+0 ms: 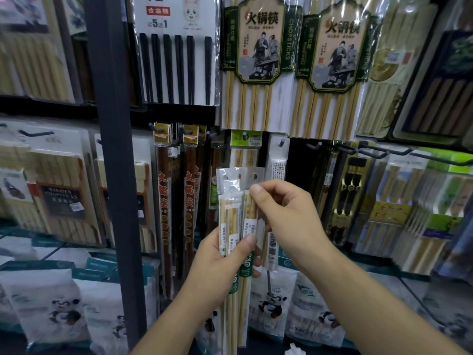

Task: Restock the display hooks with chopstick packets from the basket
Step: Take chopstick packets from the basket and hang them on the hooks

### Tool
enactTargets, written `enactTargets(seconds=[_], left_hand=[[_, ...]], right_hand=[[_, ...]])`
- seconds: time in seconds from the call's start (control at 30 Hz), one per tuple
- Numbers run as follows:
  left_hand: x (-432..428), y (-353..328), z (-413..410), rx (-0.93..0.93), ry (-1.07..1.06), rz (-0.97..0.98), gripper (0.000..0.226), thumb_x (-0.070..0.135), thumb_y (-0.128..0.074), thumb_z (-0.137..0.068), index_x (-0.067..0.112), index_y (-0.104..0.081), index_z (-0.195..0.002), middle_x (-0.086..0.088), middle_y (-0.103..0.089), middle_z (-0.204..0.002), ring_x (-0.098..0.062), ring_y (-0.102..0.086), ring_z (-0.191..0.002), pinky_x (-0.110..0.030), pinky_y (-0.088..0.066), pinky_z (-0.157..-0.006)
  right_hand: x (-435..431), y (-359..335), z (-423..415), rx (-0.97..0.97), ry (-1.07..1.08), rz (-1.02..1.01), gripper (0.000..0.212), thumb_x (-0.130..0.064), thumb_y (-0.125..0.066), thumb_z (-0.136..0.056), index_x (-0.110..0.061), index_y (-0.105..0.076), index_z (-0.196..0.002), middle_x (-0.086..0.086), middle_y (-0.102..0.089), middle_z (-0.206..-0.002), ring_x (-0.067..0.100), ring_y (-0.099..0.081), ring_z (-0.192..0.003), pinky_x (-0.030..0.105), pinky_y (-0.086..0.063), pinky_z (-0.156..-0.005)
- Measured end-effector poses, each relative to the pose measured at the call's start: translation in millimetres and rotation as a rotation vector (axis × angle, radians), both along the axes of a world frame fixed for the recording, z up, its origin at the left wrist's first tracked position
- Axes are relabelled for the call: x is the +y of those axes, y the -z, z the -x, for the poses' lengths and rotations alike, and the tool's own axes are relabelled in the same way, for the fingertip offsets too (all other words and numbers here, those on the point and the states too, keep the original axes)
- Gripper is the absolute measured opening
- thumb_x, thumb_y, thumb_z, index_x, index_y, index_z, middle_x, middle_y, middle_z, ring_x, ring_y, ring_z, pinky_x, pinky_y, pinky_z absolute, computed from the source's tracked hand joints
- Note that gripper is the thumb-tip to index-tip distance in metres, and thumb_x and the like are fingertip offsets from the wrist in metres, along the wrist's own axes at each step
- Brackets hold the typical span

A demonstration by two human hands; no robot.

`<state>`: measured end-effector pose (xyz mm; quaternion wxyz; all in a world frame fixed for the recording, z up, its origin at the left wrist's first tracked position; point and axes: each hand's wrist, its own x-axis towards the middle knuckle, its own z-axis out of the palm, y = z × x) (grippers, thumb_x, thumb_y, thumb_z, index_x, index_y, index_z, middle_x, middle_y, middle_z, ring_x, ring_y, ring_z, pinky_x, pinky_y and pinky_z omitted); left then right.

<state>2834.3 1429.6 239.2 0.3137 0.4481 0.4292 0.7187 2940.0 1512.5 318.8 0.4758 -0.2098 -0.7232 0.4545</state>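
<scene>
My left hand (pixel 220 262) grips a bunch of slim clear chopstick packets (pixel 234 201) upright in front of the display, thumb pressed across their labels. Their white header tabs with punched holes fan out at the top. My right hand (pixel 284 216) pinches the upper part of the rightmost packet in the bunch, thumb tip on its front. Just above and behind hang a similar green-header packet on a hook (pixel 244 135) and a white packet on a neighbouring hook (pixel 281 142). The basket is out of view.
A dark vertical rack post (pixel 115 149) stands left of my hands. Brown chopstick packets (pixel 163 201) hang beside it. Large bamboo chopstick packs (pixel 258 60) hang above. Bare black hooks (pixel 371 152) stick out at the right. Panda-printed bags (pixel 58 303) line the shelf below.
</scene>
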Motion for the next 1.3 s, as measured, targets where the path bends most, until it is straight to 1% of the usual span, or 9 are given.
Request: enactTargets(seconds=[0.13, 0.27, 0.4, 0.57, 0.8, 1.0, 1.13, 1.2, 1.3], left_hand=[[2, 1, 3, 0.066, -0.125, 0.036, 0.019, 0.045, -0.066, -0.084, 0.032, -0.075, -0.094, 0.007, -0.078, -0.095, -0.006, -0.074, -0.087, -0.013, -0.054, -0.07], [3, 1, 6, 0.006, -0.102, 0.037, 0.022, 0.043, -0.064, -0.086, 0.022, -0.067, -0.082, 0.0, -0.064, -0.067, -0.017, -0.063, -0.058, -0.031, -0.059, -0.059], [0, 2, 8, -0.008, -0.048, 0.077, 0.034, 0.056, -0.072, -0.079, 0.024, -0.06, -0.083, 0.003, -0.047, -0.054, -0.013, -0.043, -0.044, -0.028, -0.047, -0.046], [-1, -1, 6, -0.154, 0.057, 0.04, 0.046, 0.061, -0.066, -0.081, 0.015, -0.061, -0.088, -0.001, -0.046, -0.062, -0.013, -0.038, -0.045, -0.026, -0.036, -0.042], [-1, -2, 6, -0.234, 0.115, 0.025, 0.054, 0.055, -0.064, -0.086, 0.006, -0.056, -0.108, -0.003, -0.048, -0.065, -0.013, -0.039, -0.045, -0.025, -0.036, -0.042], [-2, 0, 8, -0.227, 0.156, 0.016, 0.034, 0.044, -0.058, -0.09, 0.01, -0.054, -0.093, -0.004, -0.048, -0.067, -0.013, -0.038, -0.044, -0.024, -0.035, -0.04], [-3, -1, 7, -0.157, 0.102, 0.014, 0.033, 0.048, -0.06, -0.097, 0.015, -0.056, -0.091, -0.003, -0.055, -0.071, -0.013, -0.044, -0.046, -0.025, -0.038, -0.04], [-3, -2, 6, -0.138, 0.082, 0.006, 0.023, 0.046, -0.062, -0.095, 0.024, -0.063, -0.088, -0.003, -0.059, -0.074, -0.014, -0.05, -0.048, -0.026, -0.041, -0.041], [-5, -4, 5, -0.15, 0.078, -0.01, 0.018, 0.049, -0.067, -0.088, 0.031, -0.069, -0.091, -0.003, -0.062, -0.076, -0.015, -0.056, -0.053, -0.027, -0.045, -0.041]], right_hand=[[9, -13, -4, 0.079, 0.097, 0.001, 0.023, -0.028, -0.061, -0.101, -0.027, -0.075, -0.083, -0.006, -0.064, -0.07, 0.005, -0.057, -0.064, 0.021, -0.046, -0.058], [20, -30, -8, 0.127, 0.196, 0.002, 0.03, -0.028, -0.057, -0.103, -0.026, -0.074, -0.079, -0.004, -0.057, -0.065, 0.008, -0.049, -0.059, 0.029, -0.042, -0.058], [27, -39, -7, 0.136, 0.24, -0.02, 0.031, -0.027, -0.06, -0.101, -0.007, -0.073, -0.08, 0.018, -0.056, -0.071, 0.018, -0.048, -0.064, 0.034, -0.042, -0.063], [33, -44, -2, 0.133, 0.282, -0.024, 0.038, -0.028, -0.061, -0.098, 0.002, -0.065, -0.076, 0.01, -0.05, -0.067, 0.017, -0.045, -0.065, 0.032, -0.042, -0.067], [41, -44, 1, 0.121, 0.303, -0.01, 0.043, -0.032, -0.06, -0.098, 0.007, -0.063, -0.082, 0.014, -0.054, -0.071, 0.019, -0.047, -0.066, 0.034, -0.045, -0.07], [46, -38, 1, 0.084, 0.341, -0.049, 0.048, -0.032, -0.061, -0.099, 0.011, -0.057, -0.078, 0.024, -0.047, -0.068, 0.02, -0.043, -0.063, 0.026, -0.053, -0.07], [46, -34, -3, 0.048, 0.379, -0.03, 0.048, -0.039, -0.064, -0.097, 0.007, -0.066, -0.081, 0.029, -0.057, -0.075, 0.021, -0.05, -0.064, 0.04, -0.057, -0.074], [43, -31, -5, 0.046, 0.405, -0.018, 0.039, -0.039, -0.067, -0.096, -0.004, -0.072, -0.08, 0.022, -0.067, -0.081, 0.02, -0.058, -0.067, 0.043, -0.057, -0.076], [34, -23, -11, 0.032, 0.453, -0.043, 0.026, -0.041, -0.069, -0.093, -0.018, -0.07, -0.08, -0.005, -0.064, -0.068, 0.004, -0.056, -0.062, 0.028, -0.052, -0.065]])
